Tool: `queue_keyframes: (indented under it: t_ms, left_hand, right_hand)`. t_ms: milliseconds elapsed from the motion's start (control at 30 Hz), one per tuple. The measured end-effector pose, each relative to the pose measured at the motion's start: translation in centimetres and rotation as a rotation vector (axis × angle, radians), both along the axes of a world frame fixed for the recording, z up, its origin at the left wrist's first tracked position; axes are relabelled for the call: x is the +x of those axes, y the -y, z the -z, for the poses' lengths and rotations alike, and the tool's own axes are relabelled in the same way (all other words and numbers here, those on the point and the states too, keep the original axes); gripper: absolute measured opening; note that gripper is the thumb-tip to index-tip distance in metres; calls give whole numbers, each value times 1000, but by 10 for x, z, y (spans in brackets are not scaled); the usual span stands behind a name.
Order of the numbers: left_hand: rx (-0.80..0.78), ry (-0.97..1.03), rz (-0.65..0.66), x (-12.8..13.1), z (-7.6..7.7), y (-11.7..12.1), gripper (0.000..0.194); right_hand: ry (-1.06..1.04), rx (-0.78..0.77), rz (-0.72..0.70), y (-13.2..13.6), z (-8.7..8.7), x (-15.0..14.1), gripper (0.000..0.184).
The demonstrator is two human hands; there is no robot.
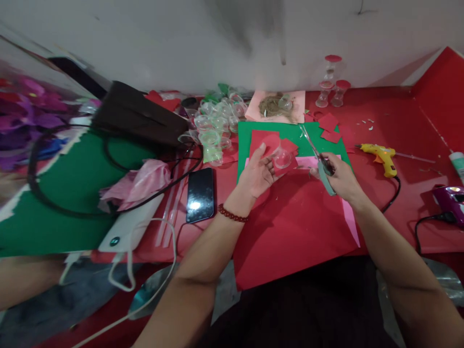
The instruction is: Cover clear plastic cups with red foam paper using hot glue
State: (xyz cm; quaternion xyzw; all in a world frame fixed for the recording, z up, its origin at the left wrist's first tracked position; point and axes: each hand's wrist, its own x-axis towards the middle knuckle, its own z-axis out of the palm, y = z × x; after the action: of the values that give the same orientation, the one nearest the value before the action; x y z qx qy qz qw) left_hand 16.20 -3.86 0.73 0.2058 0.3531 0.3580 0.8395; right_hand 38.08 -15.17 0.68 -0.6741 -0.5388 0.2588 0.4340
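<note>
My left hand (260,173), with a beaded bracelet on the wrist, is closed around the edge of a piece of red paper (264,137) above the sheets. A small clear plastic cup (283,158) is right by its fingertips, against the red; whether it is stuck to the paper I cannot tell. Green-handled scissors (325,179) are in my right hand (340,176), their blades pointing up and away, slightly apart. Below both hands lie a large red sheet (290,232), a pink sheet (350,222) and a green sheet (246,133).
Cut red squares (329,123) lie beyond the scissors. A yellow glue gun (380,155) rests at right. Clear cups (217,121) are heaped near the wall, beside pink paper (299,108) bearing brown grains. A phone (200,195), cables and a dark box (141,116) occupy the left.
</note>
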Motion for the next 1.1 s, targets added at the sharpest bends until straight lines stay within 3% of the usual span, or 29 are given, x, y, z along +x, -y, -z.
queue_keyframes:
  t_ms: [167,300,467,900,1100]
  left_hand:
    - [37,72,-20,-6,-3,1,17]
    - [83,83,-56,-8,-1,4,15]
    - [128,110,-86,-9,5,7,12]
    - [143,87,-105,-9,11,12,12]
    - [144,113,-76,-12,6,15,14]
  right_hand:
    - [128,-13,-104,3,3,-3,61]
    - [188,-23,-95,3,7,-5,63]
    - [146,-20,-134,2,7,-8,59]
    - [28,75,-79,2,8,-13,62]
    - [-4,74,-54,5,2,-15,56]
